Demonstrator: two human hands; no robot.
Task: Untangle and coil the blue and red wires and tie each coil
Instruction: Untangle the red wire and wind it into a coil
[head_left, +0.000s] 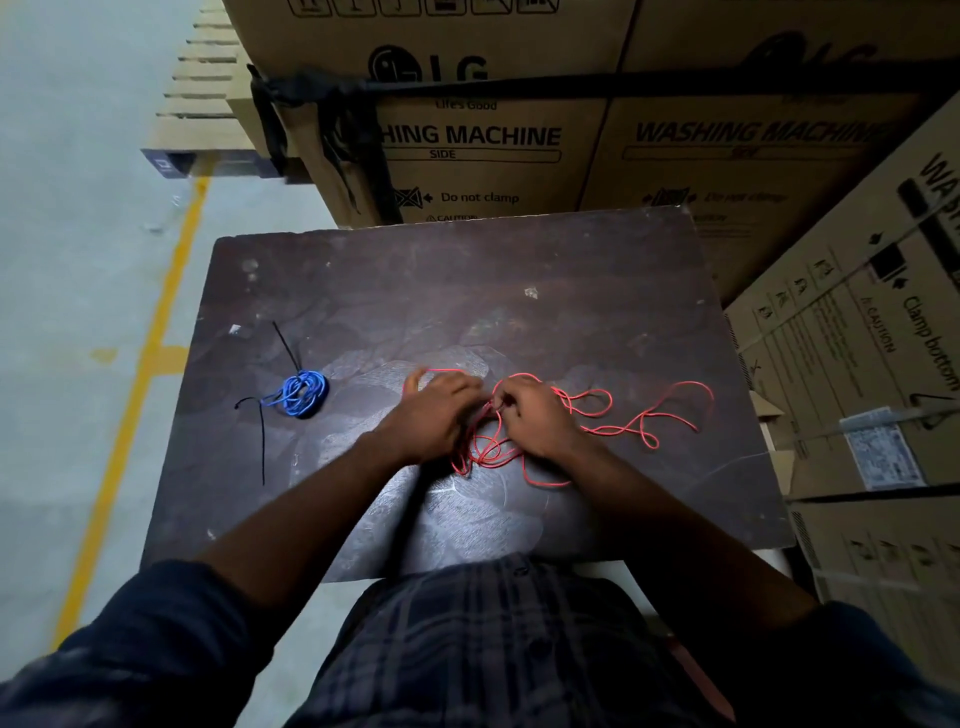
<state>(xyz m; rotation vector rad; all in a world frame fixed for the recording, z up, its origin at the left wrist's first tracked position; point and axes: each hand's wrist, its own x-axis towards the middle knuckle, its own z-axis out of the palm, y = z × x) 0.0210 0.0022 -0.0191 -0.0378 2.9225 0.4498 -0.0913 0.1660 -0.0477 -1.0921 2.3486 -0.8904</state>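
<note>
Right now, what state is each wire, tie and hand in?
blue wire: coiled, on the table, a black tie sticking out of it.
red wire: uncoiled, tangled loops across the table.
spare tie: lying loose beside the blue wire.
left hand: grips the red wire.
right hand: pinches the red wire.

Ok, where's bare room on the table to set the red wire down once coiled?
Bare: the far strip of the table by the cardboard boxes, and the gap between blue coil and left hand. Crowded: red wire sprawls from the left hand past the right hand; black ties lie beside the coil.
</note>
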